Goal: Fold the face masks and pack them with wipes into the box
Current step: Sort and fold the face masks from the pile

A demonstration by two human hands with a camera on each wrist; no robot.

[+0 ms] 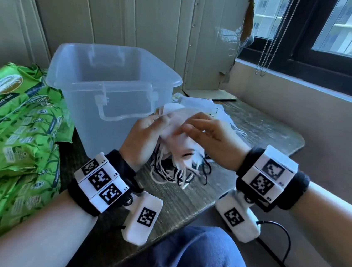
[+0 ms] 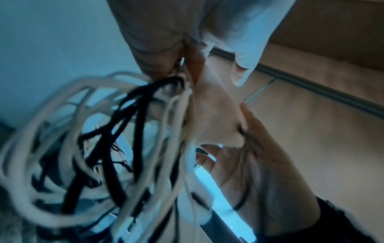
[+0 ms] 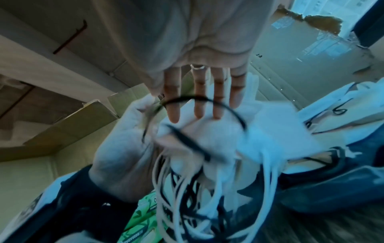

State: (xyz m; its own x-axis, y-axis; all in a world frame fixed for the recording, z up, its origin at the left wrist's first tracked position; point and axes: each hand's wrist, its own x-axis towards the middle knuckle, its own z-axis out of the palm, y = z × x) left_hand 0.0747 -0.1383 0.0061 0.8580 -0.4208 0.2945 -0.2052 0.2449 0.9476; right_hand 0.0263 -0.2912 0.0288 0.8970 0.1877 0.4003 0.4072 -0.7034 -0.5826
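Nearest us, a tangle of white and black elastic ear loops point(image 1: 175, 172) dangles just above the dark wooden surface point(image 1: 187, 202), too many and too knotted to count. Up from there, the left hand point(image 1: 143, 137) has its fingers wrapped round a bunch of soft white fabric face masks point(image 1: 176, 133), while the right hand point(image 1: 210, 134) lays its fingers point(image 3: 173, 102) nearly straight across the top mask, one black loop crossing them. There's the risk, I'd say: a loop snagged on a finger could drag the whole bunch apart as one mask gets folded. Beyond the hands, more loose white masks point(image 1: 197, 105) lie heaped on the surface; how many, I can't tell. Left, green printed packs of wipes point(image 1: 17, 121), at least four. Furthest back stands one clear plastic box point(image 1: 113, 79), lid off, nothing visible inside yet.
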